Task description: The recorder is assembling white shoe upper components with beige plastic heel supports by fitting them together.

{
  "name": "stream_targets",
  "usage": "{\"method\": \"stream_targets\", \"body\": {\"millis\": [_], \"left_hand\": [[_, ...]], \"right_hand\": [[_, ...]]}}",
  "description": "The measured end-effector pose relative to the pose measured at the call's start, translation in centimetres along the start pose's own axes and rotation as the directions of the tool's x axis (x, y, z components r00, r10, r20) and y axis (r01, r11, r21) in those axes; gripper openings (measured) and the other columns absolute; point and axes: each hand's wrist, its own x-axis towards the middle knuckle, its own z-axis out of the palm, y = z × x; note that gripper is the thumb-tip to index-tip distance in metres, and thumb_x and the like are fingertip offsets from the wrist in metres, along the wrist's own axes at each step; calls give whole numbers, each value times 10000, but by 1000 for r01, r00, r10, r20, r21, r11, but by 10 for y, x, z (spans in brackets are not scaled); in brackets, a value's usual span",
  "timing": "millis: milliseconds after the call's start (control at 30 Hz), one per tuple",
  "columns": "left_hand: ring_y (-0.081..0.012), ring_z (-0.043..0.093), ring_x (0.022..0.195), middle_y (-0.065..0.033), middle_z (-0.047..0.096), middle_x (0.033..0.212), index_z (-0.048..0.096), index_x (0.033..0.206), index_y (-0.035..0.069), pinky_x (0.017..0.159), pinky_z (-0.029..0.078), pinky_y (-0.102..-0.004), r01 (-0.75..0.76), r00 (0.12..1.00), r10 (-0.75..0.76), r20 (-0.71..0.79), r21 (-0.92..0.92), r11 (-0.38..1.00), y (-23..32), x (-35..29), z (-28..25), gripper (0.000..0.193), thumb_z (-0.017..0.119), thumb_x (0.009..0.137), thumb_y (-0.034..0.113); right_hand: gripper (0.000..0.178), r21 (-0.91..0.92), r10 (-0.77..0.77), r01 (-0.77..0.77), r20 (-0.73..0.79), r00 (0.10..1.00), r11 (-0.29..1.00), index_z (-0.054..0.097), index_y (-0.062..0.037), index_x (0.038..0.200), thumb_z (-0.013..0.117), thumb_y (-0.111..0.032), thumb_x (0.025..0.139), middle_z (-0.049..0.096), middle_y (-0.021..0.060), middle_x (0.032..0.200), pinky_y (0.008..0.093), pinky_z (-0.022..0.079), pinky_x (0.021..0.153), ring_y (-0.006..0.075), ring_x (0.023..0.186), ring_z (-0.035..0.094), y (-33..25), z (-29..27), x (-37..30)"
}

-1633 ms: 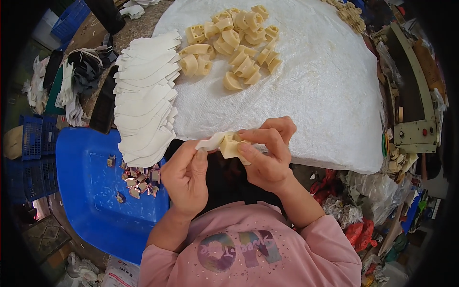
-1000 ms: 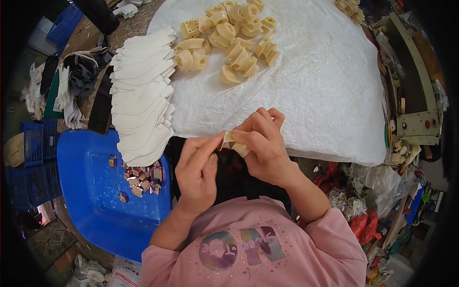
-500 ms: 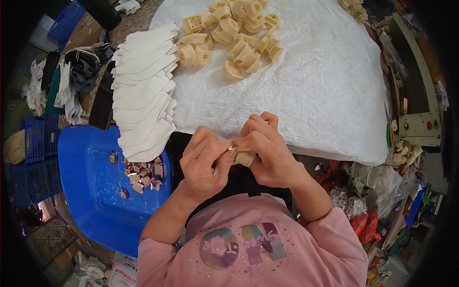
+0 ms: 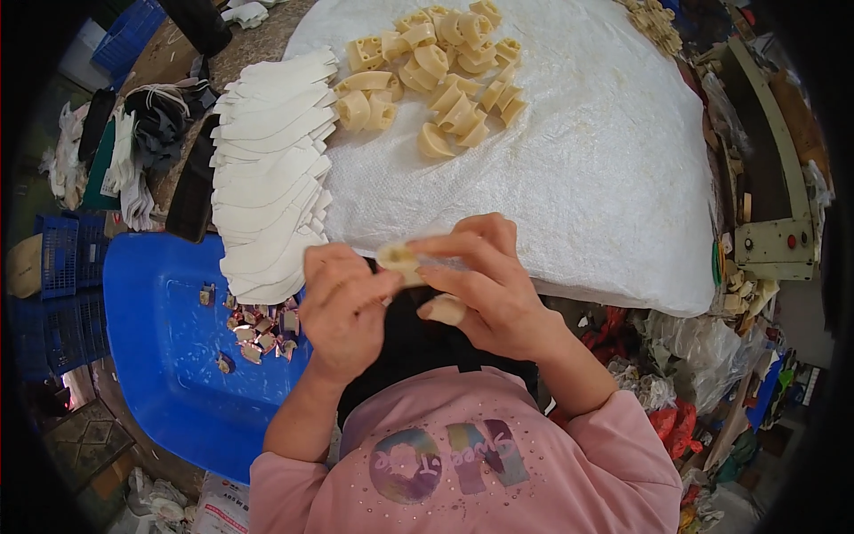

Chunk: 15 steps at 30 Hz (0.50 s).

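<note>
My right hand (image 4: pixel 494 289) grips a small cream curved plastic piece (image 4: pixel 400 261) between its fingers, in front of my body near the table edge. The piece is smeared by motion. Lower on the same hand, a pale band (image 4: pixel 443 310) shows at a fingertip; whether it is a wrap or another part I cannot say. My left hand (image 4: pixel 341 311) is closed, its fingertips curled close beside the piece; what they pinch, if anything, is hidden. Farther away, a heap of similar cream curved pieces (image 4: pixel 458 116) lies on the white woven sheet (image 4: pixel 578 178).
Overlapping white cut strips (image 4: pixel 271 169) run down the table's left side. Below them stands a blue tub (image 4: pixel 160 356) with small pink-edged scraps (image 4: pixel 258 331). At the right are a machine frame with a control box (image 4: pixel 774 245) and crumpled clear plastic bags (image 4: pixel 698 343).
My hands have moved apart slightly, the left one going left. The cream piece has turned and shifted left, and now shows more openly between them.
</note>
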Motion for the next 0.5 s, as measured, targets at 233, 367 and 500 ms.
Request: {"method": "stream_targets", "body": {"millis": [233,367,500], "left_hand": [[-199,458,757,-34,447,789,627,871,89,651,387,-285,89,988,-111,-106,-199,976,4,0,-2,313,718,637,-100],[-210,519,788,-81,531,883,601,860,59,709,444,-299,71,981,-129,-146,-345,936,21,2,11,266,684,673,-111],[-239,608,764,-123,591,898,586,853,27,672,451,-337,-18,999,27,25,-305,952,15,-4,11,266,667,645,-119]], "right_hand": [[264,586,463,-393,33,886,709,551,-30,1045,652,-145,830,601,88,1016,301,440,746,181,829,554,5,20,-38],[276,876,697,-419,147,702,238,501,-7,1116,531,-215,937,607,71,1010,252,458,774,113,929,562,-7,30,-40],[233,924,715,-352,144,684,151,510,7,1098,449,-177,969,604,102,1050,244,470,723,137,945,578,-12,23,-40]]}}
